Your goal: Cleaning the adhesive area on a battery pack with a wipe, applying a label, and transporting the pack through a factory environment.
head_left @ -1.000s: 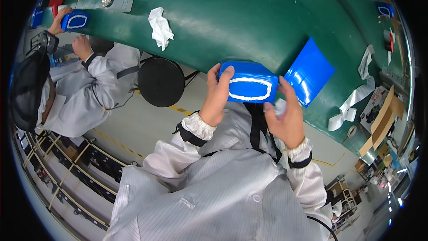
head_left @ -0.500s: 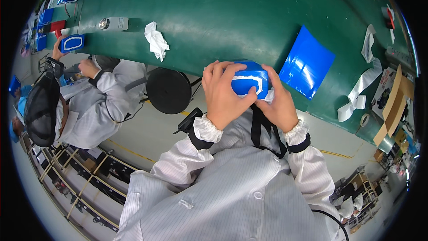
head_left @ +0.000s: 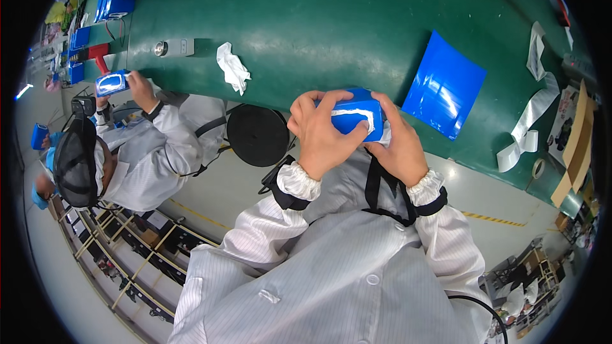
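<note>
Between my two hands sits a blue film-wrapped pack (head_left: 361, 102) with a white strip outlining its upper face. My left hand (head_left: 325, 134) grips its left side, fingers over the far edge and thumb pressed on the face beside the white strip. On the other side, my right hand (head_left: 403, 150) holds the right edge between fingers and thumb. A bit of white material shows beside the right thumb. The pack is held near the table's edge, and its underside is hidden. A blue glossy sheet (head_left: 443, 86) lies flat on the table to the right of my hands.
The green table (head_left: 306, 32) carries crumpled white paper (head_left: 233, 69), a grey device (head_left: 178, 48), a white strip (head_left: 532, 114) and a tape roll (head_left: 539, 168). A round black stool (head_left: 257, 135) stands left. Farther left, a co-worker (head_left: 143, 159) holds a similar blue pack (head_left: 113, 83).
The view has shifted slightly, moving the table items a little rightward. My grip on the pack looks nearly the same. The co-worker's second hand has come up to their blue pack.
</note>
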`<state>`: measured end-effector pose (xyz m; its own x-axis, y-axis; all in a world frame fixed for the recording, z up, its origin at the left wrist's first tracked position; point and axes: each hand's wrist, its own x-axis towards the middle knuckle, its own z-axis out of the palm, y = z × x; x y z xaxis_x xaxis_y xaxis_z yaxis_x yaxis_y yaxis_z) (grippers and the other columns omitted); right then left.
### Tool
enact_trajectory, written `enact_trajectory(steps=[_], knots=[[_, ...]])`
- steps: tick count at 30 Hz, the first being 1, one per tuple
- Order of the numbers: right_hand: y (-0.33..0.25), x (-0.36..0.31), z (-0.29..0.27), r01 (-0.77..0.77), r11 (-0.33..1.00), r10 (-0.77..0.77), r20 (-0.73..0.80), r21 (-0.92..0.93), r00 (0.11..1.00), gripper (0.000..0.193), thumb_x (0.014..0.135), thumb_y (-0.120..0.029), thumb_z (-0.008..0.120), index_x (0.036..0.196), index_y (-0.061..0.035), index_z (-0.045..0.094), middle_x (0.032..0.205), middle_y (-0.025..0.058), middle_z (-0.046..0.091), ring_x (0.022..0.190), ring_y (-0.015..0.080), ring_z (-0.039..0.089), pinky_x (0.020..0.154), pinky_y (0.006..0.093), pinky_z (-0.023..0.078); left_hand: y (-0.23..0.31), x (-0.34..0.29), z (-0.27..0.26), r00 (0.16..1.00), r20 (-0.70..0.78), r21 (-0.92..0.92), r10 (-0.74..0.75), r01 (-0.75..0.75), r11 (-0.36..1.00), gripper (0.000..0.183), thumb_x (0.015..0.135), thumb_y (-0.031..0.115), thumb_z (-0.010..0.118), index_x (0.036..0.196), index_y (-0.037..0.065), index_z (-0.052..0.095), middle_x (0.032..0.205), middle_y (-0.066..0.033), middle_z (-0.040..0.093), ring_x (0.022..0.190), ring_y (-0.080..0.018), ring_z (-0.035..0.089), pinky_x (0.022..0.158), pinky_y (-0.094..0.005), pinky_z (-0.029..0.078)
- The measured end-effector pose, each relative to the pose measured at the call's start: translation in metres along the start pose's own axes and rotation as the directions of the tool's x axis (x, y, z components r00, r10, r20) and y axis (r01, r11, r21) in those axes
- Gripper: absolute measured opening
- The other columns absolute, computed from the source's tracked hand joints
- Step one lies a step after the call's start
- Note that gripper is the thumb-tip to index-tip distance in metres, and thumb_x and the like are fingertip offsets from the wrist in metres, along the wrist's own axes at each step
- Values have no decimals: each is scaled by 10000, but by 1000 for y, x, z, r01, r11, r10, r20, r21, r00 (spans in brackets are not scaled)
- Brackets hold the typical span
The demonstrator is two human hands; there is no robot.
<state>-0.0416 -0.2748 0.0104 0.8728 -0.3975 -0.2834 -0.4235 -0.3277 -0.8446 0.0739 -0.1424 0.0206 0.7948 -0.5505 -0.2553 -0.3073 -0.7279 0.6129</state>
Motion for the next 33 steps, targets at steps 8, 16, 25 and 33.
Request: enact_trajectory(steps=[8,16,25,33], knots=[[5,-1,3,39,999,-39,-36,-24,999,927,736,-103,862,1515,-195,368,1366,179,598,1150,395,643,913,432,557,1,2,5,999,-2,-13,-32,32,999,508,685,315,827,1167,227,693,1201,-138,497,1206,-338,378,1043,-479,288],[8,0,5,80,996,-82,-50,-34,995,939,731,-134,870,1514,-210,356,1360,174,598,1137,391,649,907,429,557,-5,6,3,995,8,-50,-98,98,994,479,703,242,773,1175,216,694,1213,-132,506,1226,-326,387,1043,-465,328],[7,-2,4,6,997,-8,-20,-74,1000,912,772,-212,855,1521,-184,336,1386,191,572,1157,388,643,940,436,544,-101,-9,-50,880,-99,-721,-465,259,643,277,1011,195,658,1181,-17,712,926,-29,728,714,-83,621,675,-235,512],[9,-4,11,-21,990,16,-32,-139,999,946,800,-231,829,1564,-116,283,1450,233,516,1224,421,602,968,446,537,-189,-53,-31,997,11,-251,-72,72,965,302,829,196,825,1055,29,715,1190,-179,631,1089,-311,628,908,-387,514]])
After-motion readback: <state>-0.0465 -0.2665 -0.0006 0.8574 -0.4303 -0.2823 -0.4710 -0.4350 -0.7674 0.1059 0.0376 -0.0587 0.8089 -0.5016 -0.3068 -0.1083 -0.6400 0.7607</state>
